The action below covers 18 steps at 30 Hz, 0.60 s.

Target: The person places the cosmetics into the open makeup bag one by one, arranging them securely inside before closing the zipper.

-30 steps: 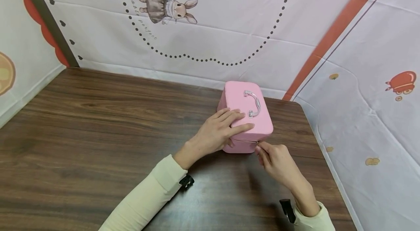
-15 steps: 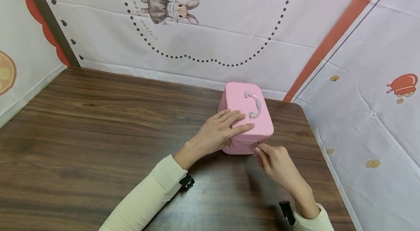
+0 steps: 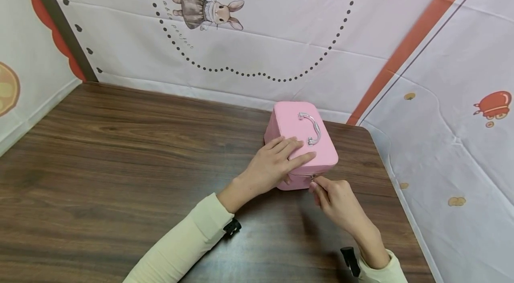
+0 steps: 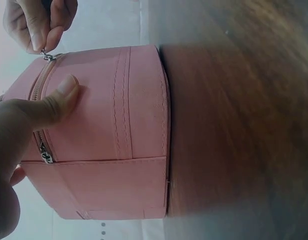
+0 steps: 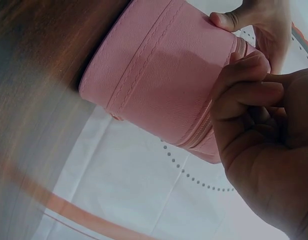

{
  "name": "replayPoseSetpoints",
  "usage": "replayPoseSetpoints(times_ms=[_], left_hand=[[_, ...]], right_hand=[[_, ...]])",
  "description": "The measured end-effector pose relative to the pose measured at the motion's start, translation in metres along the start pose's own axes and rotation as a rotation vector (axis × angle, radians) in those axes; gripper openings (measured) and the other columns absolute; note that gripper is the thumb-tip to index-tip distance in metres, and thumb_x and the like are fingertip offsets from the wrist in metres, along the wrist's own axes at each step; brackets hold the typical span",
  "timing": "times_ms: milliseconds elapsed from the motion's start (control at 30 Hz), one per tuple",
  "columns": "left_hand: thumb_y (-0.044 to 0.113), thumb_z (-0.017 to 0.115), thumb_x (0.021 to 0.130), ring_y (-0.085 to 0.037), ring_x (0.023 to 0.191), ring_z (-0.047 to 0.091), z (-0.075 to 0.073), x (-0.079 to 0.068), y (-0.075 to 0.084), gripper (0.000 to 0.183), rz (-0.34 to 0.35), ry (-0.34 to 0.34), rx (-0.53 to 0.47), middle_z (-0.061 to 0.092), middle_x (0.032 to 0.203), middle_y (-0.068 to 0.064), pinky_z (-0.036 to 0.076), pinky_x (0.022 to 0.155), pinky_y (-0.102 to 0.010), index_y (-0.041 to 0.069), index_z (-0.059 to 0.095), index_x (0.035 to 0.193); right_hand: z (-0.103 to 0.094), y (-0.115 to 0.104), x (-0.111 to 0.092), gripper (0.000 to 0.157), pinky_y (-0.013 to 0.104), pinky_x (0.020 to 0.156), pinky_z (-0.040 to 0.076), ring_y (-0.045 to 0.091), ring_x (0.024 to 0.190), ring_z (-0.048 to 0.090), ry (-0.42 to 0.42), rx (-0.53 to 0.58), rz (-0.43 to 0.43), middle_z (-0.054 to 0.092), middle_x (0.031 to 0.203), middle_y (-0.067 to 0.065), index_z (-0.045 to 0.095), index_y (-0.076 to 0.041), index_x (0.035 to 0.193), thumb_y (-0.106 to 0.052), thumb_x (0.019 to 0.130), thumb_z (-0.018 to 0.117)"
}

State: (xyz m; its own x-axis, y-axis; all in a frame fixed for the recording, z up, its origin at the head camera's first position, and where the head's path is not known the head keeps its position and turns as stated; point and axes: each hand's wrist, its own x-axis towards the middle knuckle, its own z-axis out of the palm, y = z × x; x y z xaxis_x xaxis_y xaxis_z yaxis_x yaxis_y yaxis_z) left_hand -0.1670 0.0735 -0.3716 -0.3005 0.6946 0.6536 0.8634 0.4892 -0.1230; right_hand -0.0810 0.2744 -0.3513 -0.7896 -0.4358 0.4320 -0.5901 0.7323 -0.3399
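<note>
A pink box-shaped vanity case (image 3: 295, 115) with a silver handle (image 3: 315, 129) on its lid stands upright on the table. My left hand (image 3: 265, 170) rests across the near left part of the lid with fingers extended, while its thumb (image 4: 68, 86) lies on the side wall just below the zipper. My right hand (image 3: 341, 205) pinches a zipper pull (image 4: 44, 55) between thumb and index finger at the near right corner. Further along the same zipper track (image 4: 40, 82), a second metal slider (image 4: 46, 154) sits beyond the left thumb in the left wrist view.
The dark wood-grain table (image 3: 132, 162) extends widely to the left of the case. Behind it hangs a white printed cloth (image 3: 273, 15), close to the case's far side. Another printed cloth panel (image 3: 449, 149) borders the table's right edge.
The case has turned slightly, its near end shifting a little right, and the left hand has moved right with it. The right hand, still pinching the zipper pull, has shifted slightly left.
</note>
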Motion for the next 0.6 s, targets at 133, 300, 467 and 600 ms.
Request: replayPoseSetpoints(times_ms=[133,300,467,600], left_hand=[[0.042,0.087,0.056,-0.024,0.128,0.041,0.001,0.0,0.003,0.096,-0.016,-0.025,0.031,0.051,0.133,-0.008,0.026,0.109,-0.036,0.018,0.047,0.14],[0.048,0.087,0.054,-0.023,0.129,0.041,0.003,0.002,0.007,0.104,-0.053,-0.067,0.067,0.049,0.135,-0.006,0.025,0.109,-0.035,0.013,0.043,0.142],[0.046,0.087,0.057,-0.023,0.129,0.041,0.003,0.003,0.011,0.104,-0.078,-0.085,0.1,0.047,0.139,-0.007,0.025,0.11,-0.036,0.008,0.041,0.142],[0.037,0.086,0.064,-0.022,0.13,0.041,0.004,0.003,0.011,0.093,-0.086,-0.071,0.108,0.048,0.139,-0.007,0.024,0.11,-0.035,0.008,0.042,0.142]], right_hand=[[0.001,0.0,0.0,0.031,0.012,0.042,0.032,-0.008,0.046,0.035,0.0,0.002,-0.002,0.039,0.056,-0.02,0.051,-0.016,0.068,0.007,0.086,0.064],[0.002,0.0,-0.001,0.032,0.012,0.042,0.032,-0.008,0.046,0.035,-0.007,0.009,0.004,0.039,0.057,-0.02,0.05,-0.018,0.069,0.006,0.087,0.063],[0.002,0.0,-0.002,0.03,0.012,0.042,0.032,-0.008,0.046,0.035,-0.012,0.022,0.001,0.039,0.056,-0.02,0.051,-0.016,0.069,0.005,0.088,0.062],[0.002,0.001,-0.001,0.03,0.012,0.042,0.032,-0.007,0.046,0.035,-0.017,0.02,0.006,0.039,0.056,-0.02,0.051,-0.015,0.068,0.006,0.087,0.063]])
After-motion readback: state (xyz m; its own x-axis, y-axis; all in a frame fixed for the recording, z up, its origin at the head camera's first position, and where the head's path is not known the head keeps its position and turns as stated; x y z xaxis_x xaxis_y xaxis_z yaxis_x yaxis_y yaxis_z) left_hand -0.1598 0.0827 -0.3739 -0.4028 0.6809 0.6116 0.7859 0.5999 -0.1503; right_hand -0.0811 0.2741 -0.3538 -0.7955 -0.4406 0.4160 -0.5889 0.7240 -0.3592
